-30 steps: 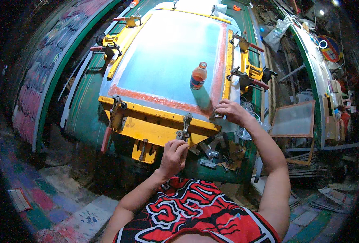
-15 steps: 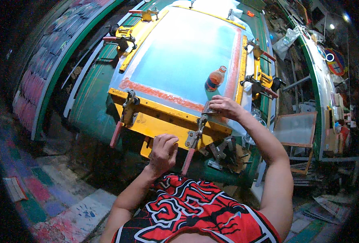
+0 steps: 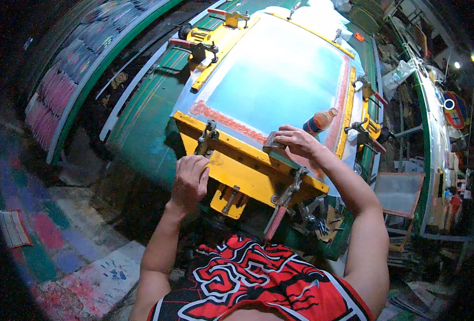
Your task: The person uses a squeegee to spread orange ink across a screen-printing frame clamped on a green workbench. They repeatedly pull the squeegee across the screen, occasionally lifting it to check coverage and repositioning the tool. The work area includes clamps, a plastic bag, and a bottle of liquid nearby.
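Observation:
A mesh printing screen (image 3: 269, 75) with an orange-red coated border lies on the table, held in a yellow metal clamp frame (image 3: 242, 166). My right hand (image 3: 298, 142) grips a small dark grey block (image 3: 274, 141) at the screen's near edge. Just beyond it is a plastic bottle (image 3: 321, 121) with a dark blue label and orange contents, leaning on the screen. At the near left corner, my left hand (image 3: 190, 179) is curled below the left toggle clamp (image 3: 207, 137), where its handle is hidden. The near right toggle clamp (image 3: 293, 187) has its red handle pointing toward me.
More clamps hold the left side (image 3: 199, 45) and right side (image 3: 366, 125) of the screen. Under the frame runs a long green table (image 3: 140, 117). Loose metal parts (image 3: 322, 224) lie at its near right. A framed mesh screen (image 3: 399, 193) leans farther right.
My left hand has moved left, from the frame's near middle to the left clamp. My right hand keeps the block near the screen's edge. The whole view has shifted.

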`<action>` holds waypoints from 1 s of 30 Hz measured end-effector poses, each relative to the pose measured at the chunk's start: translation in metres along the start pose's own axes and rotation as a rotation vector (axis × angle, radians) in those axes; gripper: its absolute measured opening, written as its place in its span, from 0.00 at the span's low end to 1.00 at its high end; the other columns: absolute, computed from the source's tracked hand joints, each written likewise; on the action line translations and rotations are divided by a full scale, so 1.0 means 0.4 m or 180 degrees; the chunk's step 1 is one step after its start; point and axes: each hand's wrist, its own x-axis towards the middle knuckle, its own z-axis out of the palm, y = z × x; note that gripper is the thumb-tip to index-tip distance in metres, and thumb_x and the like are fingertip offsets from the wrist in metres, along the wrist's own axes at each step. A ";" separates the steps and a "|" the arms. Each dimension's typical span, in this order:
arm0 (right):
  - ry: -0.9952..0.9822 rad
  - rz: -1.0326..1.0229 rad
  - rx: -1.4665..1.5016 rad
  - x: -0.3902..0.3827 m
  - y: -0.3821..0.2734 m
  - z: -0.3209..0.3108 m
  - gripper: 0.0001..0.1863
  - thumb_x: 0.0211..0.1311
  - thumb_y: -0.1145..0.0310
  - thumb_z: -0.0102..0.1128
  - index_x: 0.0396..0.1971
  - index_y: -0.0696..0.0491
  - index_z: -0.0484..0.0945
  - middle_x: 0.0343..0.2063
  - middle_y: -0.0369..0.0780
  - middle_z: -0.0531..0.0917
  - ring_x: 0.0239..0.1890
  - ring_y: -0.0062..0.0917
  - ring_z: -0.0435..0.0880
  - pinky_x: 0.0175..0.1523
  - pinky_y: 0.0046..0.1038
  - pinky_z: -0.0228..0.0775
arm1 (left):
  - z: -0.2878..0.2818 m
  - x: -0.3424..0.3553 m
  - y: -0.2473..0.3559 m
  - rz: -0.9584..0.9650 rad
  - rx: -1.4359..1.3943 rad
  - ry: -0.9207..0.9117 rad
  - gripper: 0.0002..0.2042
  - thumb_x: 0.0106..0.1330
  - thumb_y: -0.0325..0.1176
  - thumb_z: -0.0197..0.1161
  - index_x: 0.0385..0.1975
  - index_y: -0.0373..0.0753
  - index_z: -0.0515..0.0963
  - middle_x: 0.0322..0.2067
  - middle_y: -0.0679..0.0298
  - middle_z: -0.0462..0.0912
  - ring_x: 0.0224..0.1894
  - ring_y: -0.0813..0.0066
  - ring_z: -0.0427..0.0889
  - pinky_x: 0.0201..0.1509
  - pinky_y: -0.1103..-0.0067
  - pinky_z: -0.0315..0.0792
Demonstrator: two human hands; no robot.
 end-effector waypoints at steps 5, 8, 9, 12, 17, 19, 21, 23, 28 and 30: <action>-0.0287 0.0089 -0.0132 0.098 0.014 0.019 0.21 0.56 0.73 0.60 0.53 0.52 0.76 0.58 0.42 0.79 0.63 0.44 0.75 0.63 0.38 0.76 | -0.021 0.000 -0.080 -0.0085 -0.0072 0.0056 0.11 0.62 0.25 0.64 0.45 0.36 0.78 0.42 0.55 0.81 0.49 0.52 0.79 0.57 0.61 0.70; 0.0108 0.0087 0.0071 0.155 0.016 0.031 0.26 0.46 0.80 0.64 0.50 0.55 0.78 0.50 0.44 0.83 0.58 0.45 0.78 0.62 0.41 0.78 | -0.010 -0.012 -0.086 -0.0123 -0.0218 -0.0094 0.12 0.62 0.25 0.64 0.45 0.36 0.78 0.42 0.55 0.81 0.50 0.53 0.79 0.57 0.61 0.70; 0.0118 0.0077 0.0078 0.171 0.018 0.032 0.26 0.46 0.80 0.65 0.50 0.55 0.78 0.50 0.45 0.83 0.58 0.45 0.78 0.62 0.40 0.78 | -0.004 -0.014 -0.085 -0.0107 -0.0168 -0.0107 0.12 0.62 0.26 0.63 0.45 0.36 0.78 0.43 0.55 0.80 0.50 0.54 0.78 0.58 0.61 0.70; 0.0138 0.0039 0.0101 0.216 0.023 0.043 0.25 0.46 0.79 0.65 0.50 0.55 0.78 0.51 0.45 0.83 0.59 0.45 0.78 0.62 0.40 0.77 | -0.001 -0.016 -0.089 -0.0075 -0.0105 -0.0187 0.12 0.63 0.27 0.64 0.46 0.36 0.78 0.44 0.56 0.80 0.51 0.54 0.78 0.59 0.62 0.69; 0.0088 0.0062 -0.0034 0.298 0.041 0.067 0.24 0.50 0.78 0.65 0.51 0.54 0.79 0.52 0.43 0.83 0.59 0.44 0.78 0.63 0.39 0.77 | -0.009 -0.017 -0.091 -0.0080 -0.0131 -0.0322 0.13 0.62 0.28 0.65 0.47 0.35 0.78 0.45 0.57 0.80 0.52 0.55 0.78 0.60 0.62 0.70; 0.0154 -0.0060 -0.0100 0.330 0.045 0.077 0.23 0.52 0.78 0.65 0.51 0.54 0.79 0.52 0.42 0.83 0.59 0.44 0.78 0.63 0.39 0.77 | -0.012 -0.016 -0.092 -0.0108 -0.0187 -0.0331 0.14 0.61 0.27 0.65 0.47 0.35 0.78 0.46 0.56 0.80 0.52 0.55 0.78 0.59 0.62 0.70; 0.0180 -0.0066 -0.0089 0.359 0.045 0.083 0.21 0.53 0.78 0.65 0.50 0.54 0.80 0.51 0.41 0.84 0.58 0.43 0.78 0.63 0.38 0.77 | -0.012 -0.014 -0.092 -0.0115 -0.0244 -0.0304 0.14 0.60 0.27 0.66 0.47 0.35 0.77 0.45 0.56 0.80 0.52 0.54 0.78 0.58 0.62 0.71; 0.0280 -0.0085 0.0002 0.383 0.043 0.091 0.20 0.54 0.78 0.65 0.49 0.54 0.81 0.50 0.41 0.84 0.58 0.43 0.79 0.62 0.38 0.77 | -0.012 -0.014 -0.093 -0.0100 -0.0284 -0.0243 0.14 0.59 0.27 0.67 0.46 0.36 0.77 0.44 0.55 0.81 0.50 0.51 0.78 0.56 0.61 0.72; 0.0416 -0.0166 0.0065 0.469 0.060 0.120 0.19 0.54 0.79 0.64 0.49 0.55 0.81 0.49 0.41 0.84 0.56 0.42 0.80 0.60 0.38 0.78 | -0.011 -0.014 -0.095 -0.0143 -0.0349 -0.0278 0.14 0.60 0.27 0.67 0.46 0.36 0.78 0.45 0.55 0.81 0.50 0.51 0.79 0.57 0.60 0.72; 0.0426 -0.0224 0.0070 0.495 0.064 0.130 0.19 0.54 0.78 0.64 0.49 0.55 0.80 0.50 0.40 0.84 0.56 0.43 0.80 0.60 0.38 0.78 | -0.013 -0.016 -0.099 -0.0133 -0.0317 -0.0296 0.14 0.61 0.28 0.67 0.46 0.35 0.77 0.45 0.55 0.81 0.51 0.52 0.79 0.57 0.61 0.72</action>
